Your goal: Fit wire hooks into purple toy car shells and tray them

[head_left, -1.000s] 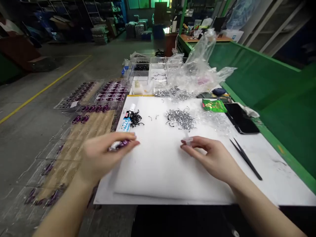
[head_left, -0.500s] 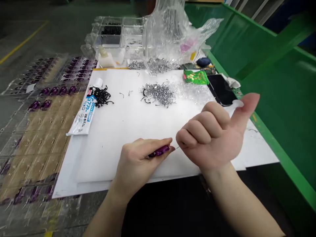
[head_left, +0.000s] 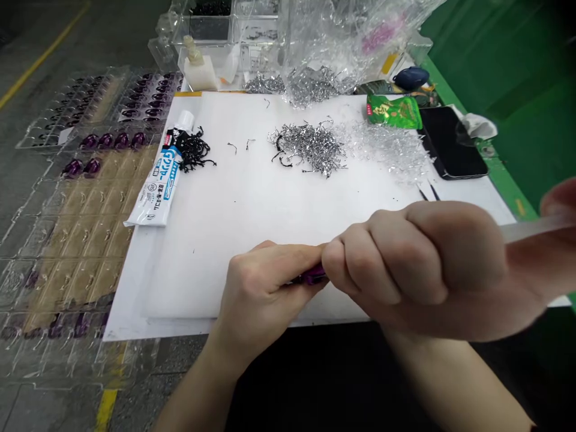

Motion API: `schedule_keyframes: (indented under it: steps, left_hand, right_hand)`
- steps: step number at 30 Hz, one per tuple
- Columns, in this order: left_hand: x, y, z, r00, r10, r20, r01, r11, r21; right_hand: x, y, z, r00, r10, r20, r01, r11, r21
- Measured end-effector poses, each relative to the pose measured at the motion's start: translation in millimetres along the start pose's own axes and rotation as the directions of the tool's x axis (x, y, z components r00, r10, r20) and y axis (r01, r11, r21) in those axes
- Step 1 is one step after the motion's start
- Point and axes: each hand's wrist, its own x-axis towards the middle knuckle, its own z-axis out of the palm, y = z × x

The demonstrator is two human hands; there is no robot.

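Low over the white board point(head_left: 288, 210), my left hand point(head_left: 265, 288) pinches a small shiny purple piece point(head_left: 314, 274) between thumb and fingers. My right hand point(head_left: 414, 258) is a fist with its knuckles against the left fingertips, covering the piece's far end. What the curled fingers hold is hidden. Its thumb sticks out at the right edge, with a whitish translucent strip point(head_left: 535, 228) beside it. Beyond the hands lie a heap of silver tinsel-like bits point(head_left: 312, 147) and a bunch of short black strands point(head_left: 195, 149).
A glue-like tube point(head_left: 155, 189) lies at the board's left. Clear trays point(head_left: 85, 222) with purple pieces stand further left. A phone point(head_left: 454, 144), a green packet point(head_left: 393, 112) and dark pointed tips point(head_left: 429, 192) are at the right. Crumpled clear plastic point(head_left: 333, 42) is behind.
My right fist has come closer to the camera and now meets the left fingertips; a gap with a thin line showed between them before. The view has shifted slightly.
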Motion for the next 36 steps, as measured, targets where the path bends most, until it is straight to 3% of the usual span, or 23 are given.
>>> schedule_keyframes:
  steps: [4,6,10,17,29,36]
  left_hand:
    - [-1.1,-0.9,-0.5,1.0,-0.021,0.013,0.021,1.0,-0.001]
    - [-1.7,-0.6,-0.7,0.999,-0.039,0.02,0.039,0.999,0.003]
    - [-1.9,1.3,-2.2,0.999,-0.045,0.027,0.045,0.999,-0.012]
    - [-2.3,2.0,-6.4,0.997,-0.048,0.057,0.05,0.998,-0.034]
    - [-8.7,-2.5,-11.3,0.994,-0.061,0.085,0.069,0.993,-0.095]
    - [-9.9,-7.0,-14.1,0.992,-0.048,0.12,0.059,0.994,-0.091]
  right_hand:
    - [2.5,-8.5,4.5,0.997,0.075,0.014,-0.07,0.978,-0.197]
    - [5.3,-11.0,7.1,0.995,0.098,0.013,-0.094,0.974,-0.206]
    - [5.0,-9.2,5.9,0.99,0.136,0.022,-0.133,0.986,-0.096]
    - [-7.7,4.2,0.3,0.999,-0.004,-0.047,0.007,0.998,0.058]
    - [0.7,5.1,-1.8,0.995,-0.088,-0.036,0.094,0.966,0.239]
    - [3.2,7.8,1.2,0.992,-0.104,-0.068,0.118,0.964,0.24]
